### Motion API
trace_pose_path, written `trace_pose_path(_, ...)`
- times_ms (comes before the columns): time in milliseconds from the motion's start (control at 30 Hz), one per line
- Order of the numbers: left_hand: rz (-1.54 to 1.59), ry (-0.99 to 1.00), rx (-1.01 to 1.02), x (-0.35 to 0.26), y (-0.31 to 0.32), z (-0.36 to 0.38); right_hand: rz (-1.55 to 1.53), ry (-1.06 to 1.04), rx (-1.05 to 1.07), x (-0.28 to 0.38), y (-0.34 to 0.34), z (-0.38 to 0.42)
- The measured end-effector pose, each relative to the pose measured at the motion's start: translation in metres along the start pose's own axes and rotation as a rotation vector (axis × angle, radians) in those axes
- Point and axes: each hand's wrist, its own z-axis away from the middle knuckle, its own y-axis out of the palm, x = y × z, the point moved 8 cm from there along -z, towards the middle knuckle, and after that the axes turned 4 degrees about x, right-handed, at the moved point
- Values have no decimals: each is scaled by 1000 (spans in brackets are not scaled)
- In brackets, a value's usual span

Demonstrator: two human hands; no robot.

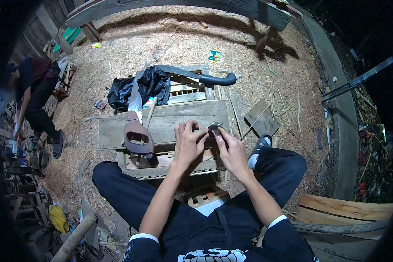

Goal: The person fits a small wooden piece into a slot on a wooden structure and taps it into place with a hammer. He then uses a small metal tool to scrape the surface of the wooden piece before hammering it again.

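Note:
My right hand (232,149) is closed around a small dark piece with a metallic edge (214,126), gripped near its top between thumb and fingers. Close against its left side is my left hand (189,142), with curled fingers and the thumb and index drawn together toward the piece; what they pinch is hidden. Both hands are over a weathered wooden board (170,114). Left of them a handsaw (138,136) with a brown handle lies across the board, beside a thin stick (151,114).
A black plastic bag (155,85) lies beyond the board, with a curved dark-handled blade (217,79) across it. A loose plank (262,118) is on the shavings at right. Another person (37,94) bends at far left. A long beam (174,9) spans the back.

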Motion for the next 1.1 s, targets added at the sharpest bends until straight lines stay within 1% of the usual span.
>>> trace_pose_path(33, -1, 2, 0, 1, 1, 0, -1, -1, -2, 0, 0, 1)
trace_pose_path(100, 14, 28, -44, -1, -1, 1, -113, 1, -85, 3, -6, 4)
trace_pose_path(167, 6, 22, -40, 0, -1, 2, -87, -13, -117, 6, -9, 2)
trace_pose_path(233, 3, 28, -35, -1, 0, 1, -12, 89, 60, -10, 5, 0)
trace_pose_path(267, 2, 36, -44, -2, -1, 1, -31, -4, -14, -9, 3, 0)
trace_pose_path(300, -2, 40, -55, -1, -2, 1, -31, -5, -13, -3, 1, -1)
trace_pose_path(367, 15, 29, -53, 1, 0, 1, -65, -26, -131, 12, -15, -1)
trace_pose_path(400, 34, 24, -46, 2, 1, 2, -85, 25, -106, 11, -15, -1)
trace_pose_path(433, 34, 24, -42, 2, 0, 3, -87, 28, -107, 9, -15, -1)
trace_pose_path(500, -3, 25, -41, 1, 0, 1, 59, -1, -7, 2, -5, -3)
trace_pose_path(533, -2, 28, -41, 0, -1, 1, 119, -76, -24, 4, -3, -3)
trace_pose_path(567, 3, 9, -26, 0, 0, 1, 119, -77, -24, 1, -3, -2)
trace_pose_path(633, 7, -19, -14, 2, 0, 2, -8, -36, -72, 9, -11, -4)
trace_pose_path(700, 22, -36, -7, 4, 1, 1, 7, -59, -93, 11, -12, -6)
trace_pose_path(767, 5, -37, -1, 4, 3, 3, 155, -21, 93, 4, 2, -9)
trace_pose_path(833, -15, -42, -3, 7, 3, 1, 157, -68, 75, 17, -3, -13)
trace_pose_path(900, 25, -39, -28, 7, 4, 3, 84, -21, -27, 27, -18, -13)
trace_pose_path(933, 54, -63, -17, 8, 5, 3, 71, -72, -71, 29, -20, -13)
trace_pose_path(967, 58, -63, -15, 8, 4, 4, 74, -68, -70, 25, -19, -13)
trace_pose_path(1033, 20, -39, -13, 7, 3, 2, 205, 29, 178, 9, -1, -16)
trace_pose_path(1100, 17, -30, -20, 6, 1, 1, 183, -20, 149, 15, -3, -19)
